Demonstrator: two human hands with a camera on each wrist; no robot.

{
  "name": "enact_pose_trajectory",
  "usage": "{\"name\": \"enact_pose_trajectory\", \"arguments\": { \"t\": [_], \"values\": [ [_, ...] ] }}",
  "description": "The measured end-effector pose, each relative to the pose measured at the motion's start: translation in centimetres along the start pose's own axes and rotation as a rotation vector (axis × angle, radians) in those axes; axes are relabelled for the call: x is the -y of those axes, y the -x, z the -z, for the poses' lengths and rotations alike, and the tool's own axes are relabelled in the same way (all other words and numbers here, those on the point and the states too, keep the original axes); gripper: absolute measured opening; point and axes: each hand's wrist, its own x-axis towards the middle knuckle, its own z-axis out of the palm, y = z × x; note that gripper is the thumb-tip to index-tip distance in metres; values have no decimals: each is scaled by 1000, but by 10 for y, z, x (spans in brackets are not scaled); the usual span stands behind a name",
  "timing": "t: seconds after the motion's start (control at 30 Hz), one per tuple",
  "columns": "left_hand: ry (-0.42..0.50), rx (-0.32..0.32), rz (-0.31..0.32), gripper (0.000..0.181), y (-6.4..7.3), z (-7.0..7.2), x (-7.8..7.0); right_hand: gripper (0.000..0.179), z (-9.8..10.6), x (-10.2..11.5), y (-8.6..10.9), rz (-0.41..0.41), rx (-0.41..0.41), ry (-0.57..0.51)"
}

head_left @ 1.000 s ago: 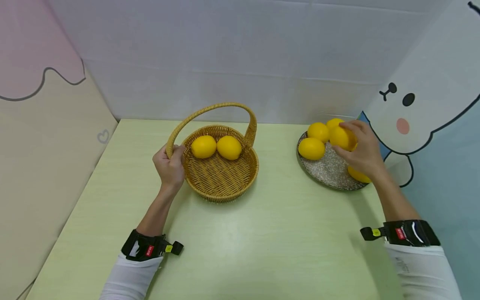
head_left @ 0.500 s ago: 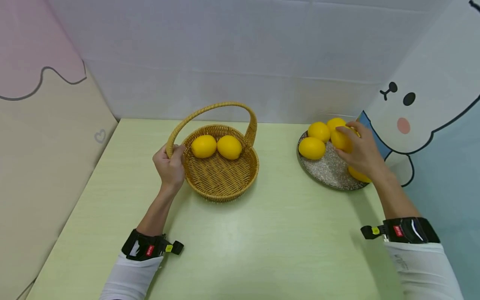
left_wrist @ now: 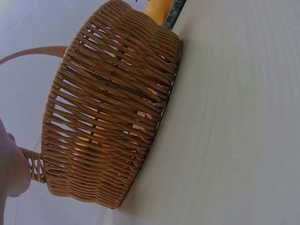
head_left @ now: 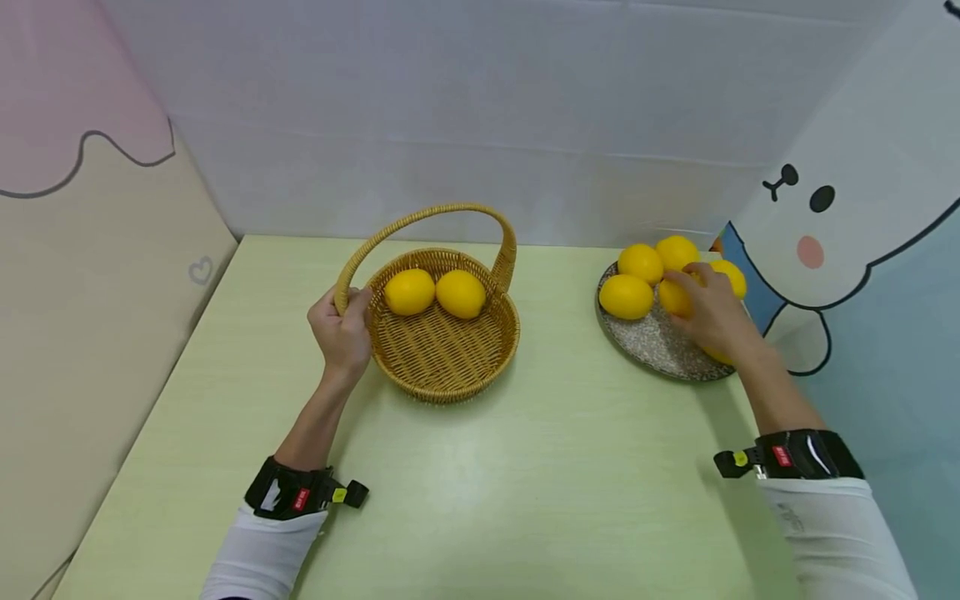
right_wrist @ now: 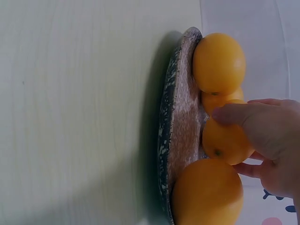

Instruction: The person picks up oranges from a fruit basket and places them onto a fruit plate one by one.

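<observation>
My left hand (head_left: 341, 333) grips the woven handle (head_left: 427, 215) of a round wicker basket (head_left: 442, 362) near its left end. Two yellow lemons lie side by side at the back of the basket, one left (head_left: 409, 292) and one right (head_left: 461, 294). In the left wrist view the basket's side (left_wrist: 108, 108) stands on the table. My right hand (head_left: 718, 312) holds a lemon (right_wrist: 225, 140) between thumb and fingers, over a speckled grey plate (head_left: 648, 337). Several other lemons are about it on the plate; one near the front right is mostly hidden by the hand.
Pale green table (head_left: 510, 483) lies under basket and plate. A whitish wall covering (head_left: 480, 125) rises behind the table's back edge. On the right, a panel with a cartoon face (head_left: 862, 242) stands close beside the plate.
My right hand has shifted slightly left and toward the front of the plate, with the lemon lower. Another lemon now shows at its far right. My left hand and the basket stay in place.
</observation>
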Motion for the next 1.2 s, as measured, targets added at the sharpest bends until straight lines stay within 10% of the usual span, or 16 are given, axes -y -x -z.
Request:
{"name": "enact_pose_trajectory", "arguments": {
  "t": [1.2],
  "values": [
    [5,-3,21,37,0,2,4,64,-8,-4,-2,-28,3,46]
  ]
}}
